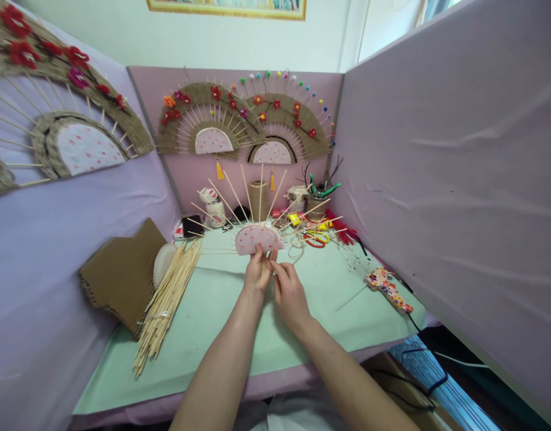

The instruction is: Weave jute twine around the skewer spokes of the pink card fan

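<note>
Above the table I hold up a half-round fan base (253,239) covered in pink cloth with red dots. Several thin wooden sticks (232,187) fan out from its curved edge. My left hand (259,270) grips the base at its straight lower edge, thumb on the front; the fingers behind are partly hidden. Just below that edge, my right hand (290,293) is beside the left one, its thumb and fingertips pinched together. What the pinch holds, if anything, is too small to make out.
At left lie a bundle of wooden sticks (167,305) and brown cardboard (123,275). A flowered glue gun (389,290) rests at right. Behind are a twine spool (258,200), scissors (318,238) and a tool pot (317,207). Finished fans (210,120) hang on the partitions.
</note>
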Available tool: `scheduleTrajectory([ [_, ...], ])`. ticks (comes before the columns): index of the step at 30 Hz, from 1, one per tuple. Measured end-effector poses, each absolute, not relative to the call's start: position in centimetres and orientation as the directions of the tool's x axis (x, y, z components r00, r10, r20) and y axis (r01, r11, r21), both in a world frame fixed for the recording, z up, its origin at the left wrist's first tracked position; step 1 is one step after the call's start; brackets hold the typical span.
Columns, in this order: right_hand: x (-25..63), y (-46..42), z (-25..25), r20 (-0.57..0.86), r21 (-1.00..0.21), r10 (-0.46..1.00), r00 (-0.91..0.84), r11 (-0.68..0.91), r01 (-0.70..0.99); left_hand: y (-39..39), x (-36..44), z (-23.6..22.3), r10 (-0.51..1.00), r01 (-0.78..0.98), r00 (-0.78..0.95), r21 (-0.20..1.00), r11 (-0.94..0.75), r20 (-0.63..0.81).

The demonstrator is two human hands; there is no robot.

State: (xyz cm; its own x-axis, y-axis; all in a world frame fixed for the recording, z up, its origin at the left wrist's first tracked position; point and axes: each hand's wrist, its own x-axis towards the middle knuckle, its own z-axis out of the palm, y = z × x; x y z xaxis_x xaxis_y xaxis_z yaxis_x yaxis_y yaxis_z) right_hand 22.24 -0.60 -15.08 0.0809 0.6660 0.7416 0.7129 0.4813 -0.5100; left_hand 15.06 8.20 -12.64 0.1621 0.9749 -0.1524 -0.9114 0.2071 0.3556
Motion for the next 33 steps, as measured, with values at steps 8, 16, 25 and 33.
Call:
scheduleTrajectory([
  [8, 26.0, -4.3, -14.0, 0.696, -0.444, 0.717, -0.034, 0.467, 0.765, 7.7, 14.3, -11.7, 0.931, -0.893, 0.263, 0.302, 0.334, -0.252],
  [16, 43.3, -9.6, -13.9, 0.379, -0.247, 0.865, 0.329, -0.249, 0.937, 7.6, 14.0, -11.2, 0.916, -0.902, 0.365, 0.18, 0.392, -0.166],
  [25, 45.6, -7.0, -15.6, 0.049, -0.185, 0.82, 0.57, -0.554, 0.812, 7.7, 13.9, -11.2, 0.907, -0.896, 0.393, 0.162, 0.414, -0.151],
  [33, 44.2, -8.9, -14.3, 0.214, -0.684, 0.854, 0.474, -0.215, 0.697, 7.7, 13.9, -11.4, 0.916, -0.896, 0.373, 0.198, 0.397, -0.15],
])
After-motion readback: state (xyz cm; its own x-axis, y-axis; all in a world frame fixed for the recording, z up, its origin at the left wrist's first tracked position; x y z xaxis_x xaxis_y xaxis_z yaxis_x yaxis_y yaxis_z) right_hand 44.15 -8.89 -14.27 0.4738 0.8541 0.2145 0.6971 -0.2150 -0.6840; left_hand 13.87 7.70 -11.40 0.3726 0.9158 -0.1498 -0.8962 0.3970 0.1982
